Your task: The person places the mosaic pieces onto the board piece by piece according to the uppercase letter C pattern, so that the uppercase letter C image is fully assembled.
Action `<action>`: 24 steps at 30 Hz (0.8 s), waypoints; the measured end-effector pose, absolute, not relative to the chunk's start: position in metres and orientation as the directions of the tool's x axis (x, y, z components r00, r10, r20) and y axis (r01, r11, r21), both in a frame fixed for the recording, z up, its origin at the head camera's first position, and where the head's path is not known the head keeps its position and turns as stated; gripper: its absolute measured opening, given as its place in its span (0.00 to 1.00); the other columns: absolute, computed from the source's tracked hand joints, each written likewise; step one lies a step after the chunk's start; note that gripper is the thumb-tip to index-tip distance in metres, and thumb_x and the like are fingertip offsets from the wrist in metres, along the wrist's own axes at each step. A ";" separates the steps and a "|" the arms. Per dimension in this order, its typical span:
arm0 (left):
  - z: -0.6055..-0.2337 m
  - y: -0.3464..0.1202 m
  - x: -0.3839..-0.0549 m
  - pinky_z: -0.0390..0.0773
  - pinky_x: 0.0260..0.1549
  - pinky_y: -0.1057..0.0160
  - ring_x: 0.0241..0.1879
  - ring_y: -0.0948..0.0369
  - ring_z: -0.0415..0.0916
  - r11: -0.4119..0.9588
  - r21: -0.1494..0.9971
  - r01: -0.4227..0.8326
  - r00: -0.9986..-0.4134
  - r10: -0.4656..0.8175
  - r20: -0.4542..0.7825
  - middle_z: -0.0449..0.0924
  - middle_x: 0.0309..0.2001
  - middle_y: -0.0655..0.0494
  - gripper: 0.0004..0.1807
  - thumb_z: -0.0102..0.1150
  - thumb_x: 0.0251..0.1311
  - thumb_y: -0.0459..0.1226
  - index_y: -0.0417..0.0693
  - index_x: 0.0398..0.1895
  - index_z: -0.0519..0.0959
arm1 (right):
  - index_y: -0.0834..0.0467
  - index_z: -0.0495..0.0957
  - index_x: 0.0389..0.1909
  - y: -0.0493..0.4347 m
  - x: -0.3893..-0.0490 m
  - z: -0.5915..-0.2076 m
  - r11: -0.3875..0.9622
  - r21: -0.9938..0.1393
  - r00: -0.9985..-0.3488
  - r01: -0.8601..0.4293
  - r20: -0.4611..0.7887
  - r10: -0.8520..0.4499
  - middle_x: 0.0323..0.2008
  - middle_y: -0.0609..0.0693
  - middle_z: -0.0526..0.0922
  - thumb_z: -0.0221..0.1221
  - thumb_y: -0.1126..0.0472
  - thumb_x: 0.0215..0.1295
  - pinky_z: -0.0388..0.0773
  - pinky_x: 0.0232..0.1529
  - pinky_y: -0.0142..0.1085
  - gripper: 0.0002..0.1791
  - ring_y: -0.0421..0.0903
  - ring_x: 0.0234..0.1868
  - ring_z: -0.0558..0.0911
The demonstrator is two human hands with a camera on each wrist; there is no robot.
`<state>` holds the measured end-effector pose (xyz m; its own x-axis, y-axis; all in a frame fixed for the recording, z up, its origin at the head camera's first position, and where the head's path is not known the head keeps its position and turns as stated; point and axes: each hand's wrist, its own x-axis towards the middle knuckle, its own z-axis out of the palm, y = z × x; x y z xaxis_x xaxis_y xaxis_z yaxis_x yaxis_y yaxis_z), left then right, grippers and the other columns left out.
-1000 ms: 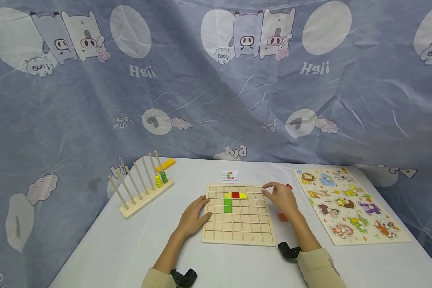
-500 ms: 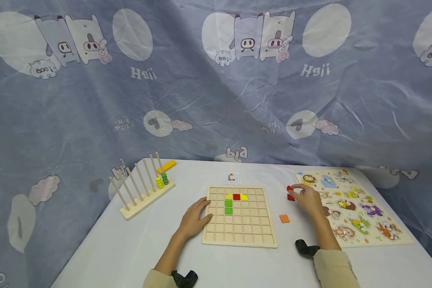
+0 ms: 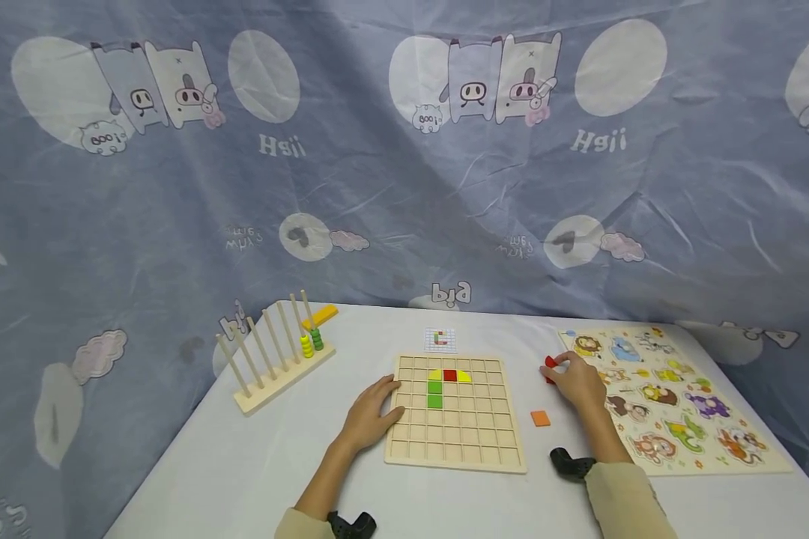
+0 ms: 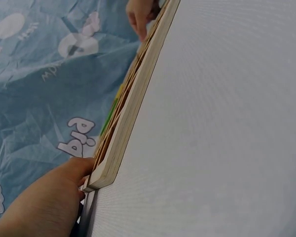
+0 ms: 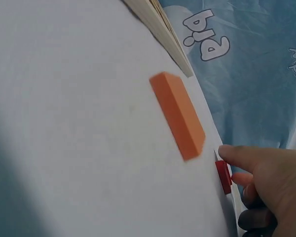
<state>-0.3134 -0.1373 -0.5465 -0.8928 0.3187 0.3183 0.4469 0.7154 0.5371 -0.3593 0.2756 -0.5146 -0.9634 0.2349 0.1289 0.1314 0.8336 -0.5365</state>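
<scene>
My left hand (image 3: pixel 371 418) rests at the left edge of a wooden grid board (image 3: pixel 455 468), thumb and fingers spread on its rim. On the board are green square tiles (image 3: pixel 434 401), a red square tile (image 3: pixel 450 375) and yellow tiles (image 3: pixel 465 376). Right of the board, my right hand (image 3: pixel 580 383) reaches down to small red blocks (image 3: pixel 550 361), fingertips right at them and partly hiding them. In the right wrist view, a finger touches a red block (image 5: pixel 223 177) on the table, with the thumb just above it. An orange square block (image 3: pixel 540 418) lies nearer the board.
A small pattern card (image 3: pixel 440 340) lies behind the board. At the left stands a peg rack (image 3: pixel 283 383) with yellow and green beads, and a yellow-orange bar (image 3: pixel 323 314) behind it. An animal puzzle board (image 3: pixel 701 419) is under the right forearm's far side.
My right hand has moved right from the board's right edge to the red blocks and come down at them. The left hand stays on the board's edge. The head view has shifted slightly.
</scene>
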 end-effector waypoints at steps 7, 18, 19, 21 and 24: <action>-0.546 -0.137 -0.313 0.60 0.60 0.47 0.64 0.49 0.58 0.723 0.522 0.452 -0.890 0.323 0.322 0.61 0.66 0.49 0.28 0.54 0.61 0.48 0.47 0.63 0.67 | 0.58 0.71 0.42 0.270 -0.363 -0.524 0.814 -0.544 -0.933 0.203 0.145 0.329 0.32 0.64 0.79 0.61 0.45 0.55 0.66 0.18 0.43 0.23 0.55 0.25 0.76; -0.548 -0.137 -0.312 0.60 0.59 0.45 0.64 0.49 0.58 0.720 0.526 0.452 -0.890 0.328 0.316 0.61 0.66 0.48 0.29 0.54 0.61 0.48 0.47 0.63 0.67 | 0.62 0.75 0.42 0.267 -0.362 -0.529 0.800 -0.547 -0.911 0.245 0.153 0.384 0.36 0.66 0.79 0.60 0.47 0.56 0.68 0.21 0.46 0.22 0.59 0.29 0.77; -0.548 -0.137 -0.312 0.60 0.59 0.45 0.64 0.48 0.58 0.721 0.523 0.455 -0.889 0.331 0.317 0.61 0.66 0.48 0.29 0.54 0.61 0.48 0.47 0.63 0.67 | 0.62 0.75 0.42 0.267 -0.361 -0.530 0.802 -0.546 -0.910 0.242 0.160 0.384 0.37 0.66 0.79 0.61 0.48 0.56 0.69 0.22 0.46 0.22 0.59 0.30 0.77; -0.548 -0.137 -0.313 0.60 0.59 0.45 0.64 0.48 0.58 0.723 0.515 0.460 -0.886 0.336 0.320 0.61 0.66 0.48 0.29 0.53 0.61 0.49 0.47 0.63 0.67 | 0.62 0.76 0.43 0.267 -0.360 -0.530 0.806 -0.546 -0.906 0.229 0.183 0.382 0.38 0.66 0.79 0.61 0.48 0.56 0.69 0.22 0.46 0.22 0.60 0.31 0.78; -0.546 -0.138 -0.314 0.60 0.59 0.46 0.64 0.49 0.58 0.726 0.516 0.455 -0.888 0.324 0.326 0.61 0.66 0.49 0.29 0.54 0.61 0.49 0.48 0.63 0.67 | 0.62 0.78 0.42 0.266 -0.361 -0.527 0.809 -0.558 -0.901 0.184 0.232 0.365 0.35 0.65 0.80 0.62 0.49 0.56 0.69 0.19 0.44 0.21 0.57 0.28 0.77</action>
